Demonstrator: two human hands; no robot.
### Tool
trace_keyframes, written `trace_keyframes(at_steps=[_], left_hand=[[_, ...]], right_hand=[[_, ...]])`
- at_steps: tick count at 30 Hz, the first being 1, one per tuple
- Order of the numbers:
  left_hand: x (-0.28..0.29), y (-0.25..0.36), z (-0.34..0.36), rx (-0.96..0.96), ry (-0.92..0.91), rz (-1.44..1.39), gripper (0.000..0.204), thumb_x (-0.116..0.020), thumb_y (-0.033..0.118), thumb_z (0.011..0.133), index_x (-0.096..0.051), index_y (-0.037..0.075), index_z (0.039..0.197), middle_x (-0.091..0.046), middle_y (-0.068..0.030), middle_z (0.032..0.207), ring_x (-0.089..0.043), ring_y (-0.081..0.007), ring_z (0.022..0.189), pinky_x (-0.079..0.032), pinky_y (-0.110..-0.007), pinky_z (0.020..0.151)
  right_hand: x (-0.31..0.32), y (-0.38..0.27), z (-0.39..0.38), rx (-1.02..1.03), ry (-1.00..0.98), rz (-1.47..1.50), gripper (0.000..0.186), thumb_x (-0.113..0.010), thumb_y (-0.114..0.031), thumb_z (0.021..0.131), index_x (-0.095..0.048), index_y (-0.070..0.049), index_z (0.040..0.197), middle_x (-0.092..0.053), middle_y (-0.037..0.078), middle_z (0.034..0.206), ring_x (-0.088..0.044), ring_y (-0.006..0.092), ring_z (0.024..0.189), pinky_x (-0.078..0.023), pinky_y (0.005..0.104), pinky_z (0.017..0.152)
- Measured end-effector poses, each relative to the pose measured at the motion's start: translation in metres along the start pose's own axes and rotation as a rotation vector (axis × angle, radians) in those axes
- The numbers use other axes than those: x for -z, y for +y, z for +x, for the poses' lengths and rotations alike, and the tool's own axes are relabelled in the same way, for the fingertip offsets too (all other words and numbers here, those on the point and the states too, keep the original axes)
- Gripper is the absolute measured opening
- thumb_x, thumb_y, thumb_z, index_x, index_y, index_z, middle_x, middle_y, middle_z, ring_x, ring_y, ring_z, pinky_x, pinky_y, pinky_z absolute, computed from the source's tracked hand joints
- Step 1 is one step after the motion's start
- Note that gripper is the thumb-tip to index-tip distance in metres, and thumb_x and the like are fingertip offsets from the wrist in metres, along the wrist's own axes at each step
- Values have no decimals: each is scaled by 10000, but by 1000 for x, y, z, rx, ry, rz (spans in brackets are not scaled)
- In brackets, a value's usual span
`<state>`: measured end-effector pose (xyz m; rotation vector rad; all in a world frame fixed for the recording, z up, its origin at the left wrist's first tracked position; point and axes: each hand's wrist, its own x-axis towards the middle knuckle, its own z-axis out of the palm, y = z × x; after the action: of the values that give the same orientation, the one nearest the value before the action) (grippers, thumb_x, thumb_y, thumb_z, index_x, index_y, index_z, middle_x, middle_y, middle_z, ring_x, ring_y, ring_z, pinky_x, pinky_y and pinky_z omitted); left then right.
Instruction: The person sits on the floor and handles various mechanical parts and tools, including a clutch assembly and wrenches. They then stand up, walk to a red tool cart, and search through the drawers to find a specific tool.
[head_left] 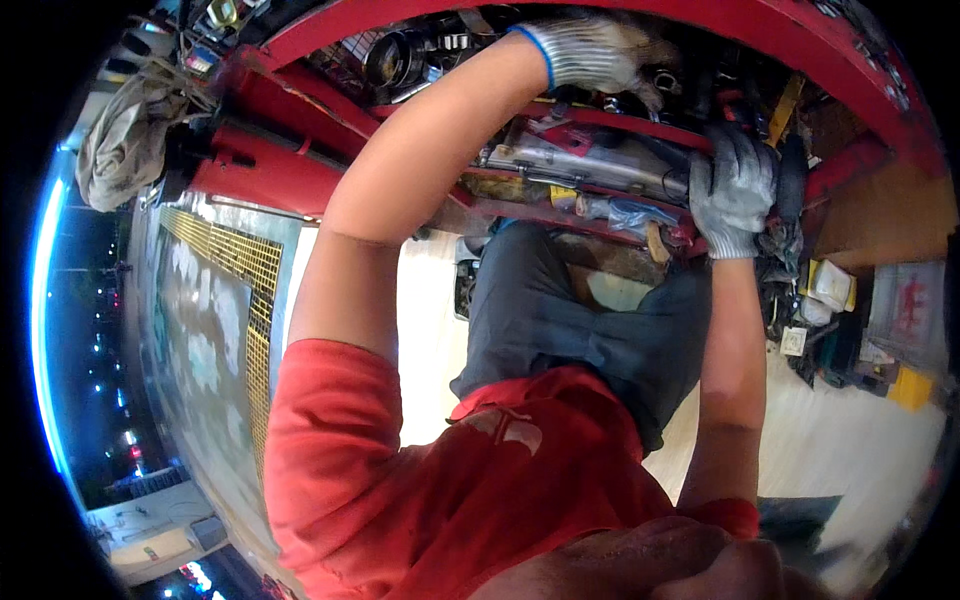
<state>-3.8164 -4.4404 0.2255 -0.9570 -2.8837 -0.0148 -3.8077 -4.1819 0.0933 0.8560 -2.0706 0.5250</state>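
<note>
My left hand [600, 55], in a pale grey knitted glove with a blue cuff edge, reaches into the open top drawer [640, 124] of a red tool cabinet. Its fingertips are down among dark metal tools and a ring-shaped metal part [664, 82], and what they touch is hidden. My right hand [735, 190], in a matching glove, lies over the drawer front at the right, fingers bent over its edge. A large dark metal ring [394, 60] sits in the drawer left of my left hand.
Lower open trays hold a clear plastic-covered bundle [590, 168] and blue plastic wrap [630, 212]. A cloth bag [125, 140] hangs at far left, above a yellow grating [262, 290]. Boxes and a clear bin [905, 310] stand at right. My knees are close below the cabinet.
</note>
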Motion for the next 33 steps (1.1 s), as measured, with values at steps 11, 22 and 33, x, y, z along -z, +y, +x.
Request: trace_keyframes(at_steps=[11,22,33], left_hand=[[23,-19,-36,340,142,51,707,-615,598,907,-553,100,1405,-545,-171,1429,-501,-379,1302,-386,-468,1110],[-12,-6,-28,108,48,298,607,-439,547,1009,-518,104,1417,-613,-201,1308,-671,-382,987,-560,-501,813],[-3,37,7,122,-64,70,517,-586,487,942,-592,194,1367,-623,-136,1347,-590,-362,1231,-506,-488,1006]], right_hand=[[-1,2,0,13,33,4,402,-699,-241,824,-662,-112,1203,-635,123,1226,-581,364,1095,-468,501,982],[-3,-1,-1,7,15,13,385,-701,-214,829,-660,-117,1201,-631,123,1227,-577,360,1108,-468,499,988],[8,2,2,55,85,153,346,-667,-96,843,-643,-54,1186,-635,189,1163,-591,388,1087,-458,525,981]])
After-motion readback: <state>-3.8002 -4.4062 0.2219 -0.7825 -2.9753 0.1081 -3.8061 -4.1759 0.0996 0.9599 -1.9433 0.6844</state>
